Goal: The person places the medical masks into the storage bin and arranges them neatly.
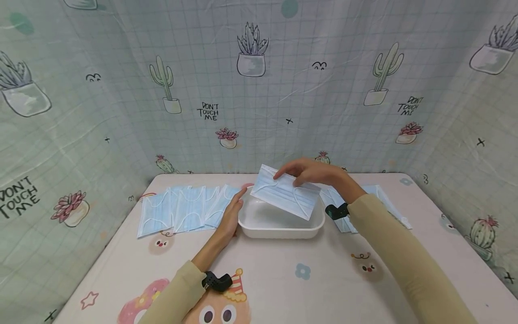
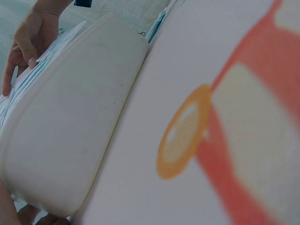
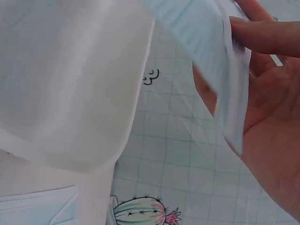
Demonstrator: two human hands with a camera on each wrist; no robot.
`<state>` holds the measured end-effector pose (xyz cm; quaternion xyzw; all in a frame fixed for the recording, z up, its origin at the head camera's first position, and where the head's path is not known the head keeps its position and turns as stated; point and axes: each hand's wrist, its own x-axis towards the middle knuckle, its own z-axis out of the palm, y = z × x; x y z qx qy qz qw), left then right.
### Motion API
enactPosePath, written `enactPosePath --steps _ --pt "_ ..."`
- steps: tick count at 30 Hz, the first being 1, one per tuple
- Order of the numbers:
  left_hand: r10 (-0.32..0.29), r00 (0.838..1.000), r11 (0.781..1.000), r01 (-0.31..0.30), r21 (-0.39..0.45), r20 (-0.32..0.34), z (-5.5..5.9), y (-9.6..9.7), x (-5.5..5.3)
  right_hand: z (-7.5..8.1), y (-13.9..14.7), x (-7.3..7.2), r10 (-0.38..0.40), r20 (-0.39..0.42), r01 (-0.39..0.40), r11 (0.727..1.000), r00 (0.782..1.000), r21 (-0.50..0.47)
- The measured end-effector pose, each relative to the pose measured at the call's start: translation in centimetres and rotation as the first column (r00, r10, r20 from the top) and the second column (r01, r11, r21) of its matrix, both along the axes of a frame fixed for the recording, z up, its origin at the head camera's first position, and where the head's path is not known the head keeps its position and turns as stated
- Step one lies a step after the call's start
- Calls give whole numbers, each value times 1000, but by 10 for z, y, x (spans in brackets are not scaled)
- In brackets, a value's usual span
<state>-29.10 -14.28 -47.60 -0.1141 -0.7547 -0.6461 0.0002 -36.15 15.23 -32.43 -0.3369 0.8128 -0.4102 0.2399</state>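
Note:
A white plastic tub point(image 1: 279, 232) stands near the table's far edge. My right hand point(image 1: 309, 172) pinches a light-blue face mask point(image 1: 285, 191) by its upper edge, over the tub's opening. In the right wrist view the thumb point(image 3: 267, 37) lies against the mask point(image 3: 206, 51), beside the tub's wall point(image 3: 93, 108). My left hand point(image 1: 229, 216) rests along the tub's left side, fingers pointing to the far rim. In the left wrist view only part of the left hand point(image 2: 35, 215) shows, at the tub's lower end.
Several face masks point(image 1: 188, 209) lie overlapping left of the tub. More masks point(image 1: 344, 222) lie to its right, partly hidden under my right forearm. A patterned cloth point(image 1: 251, 112) hangs behind the table point(image 1: 283, 279) and along both sides.

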Motion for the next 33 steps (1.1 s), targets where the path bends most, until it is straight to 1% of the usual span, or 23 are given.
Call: enactPosePath --steps 5,11,18,23,29,33 --pt "-7 1000 1000 7 -2 -2 1 0 0 -5 -6 -7 37 22 -37 999 999 3" --pt "4 1000 1000 -4 -12 6 0 0 0 -11 -15 -12 67 4 -67 997 998 50" --pt "18 1000 999 -18 -27 -1 1 0 0 -18 -25 -15 87 6 -87 991 996 104" --pt "16 1000 999 -16 -32 -1 0 1 -1 -25 -31 -18 100 10 -101 985 995 141" --pt "23 999 1000 -23 -2 28 -1 2 -3 -35 -37 -21 121 25 -124 975 992 186" --pt "28 999 1000 -28 7 28 -1 2 -3 -40 -41 -22 131 53 -139 968 990 208"
